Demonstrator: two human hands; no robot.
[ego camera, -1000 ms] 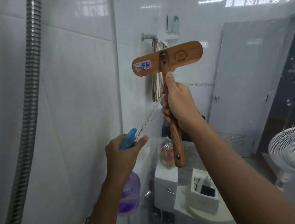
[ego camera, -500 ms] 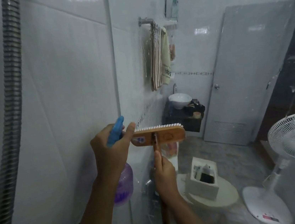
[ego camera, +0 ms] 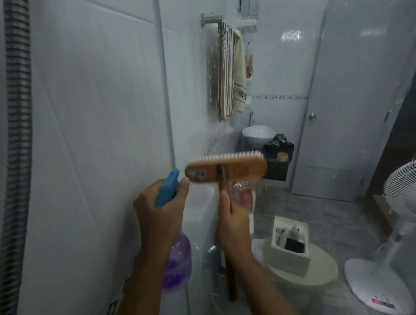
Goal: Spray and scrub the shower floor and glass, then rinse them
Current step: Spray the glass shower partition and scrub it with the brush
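Left hand grips the blurred spray bottle, right hand the brush handle, partly hidden.

Just left of brush, spray bottle

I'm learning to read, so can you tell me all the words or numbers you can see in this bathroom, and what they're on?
Nothing here can be read.
Blue sticker on the brush: blurred.
Round stamp on the brush: blurred.
Print on the purple spray bottle: blurred.
Red label on the fan base: too small.
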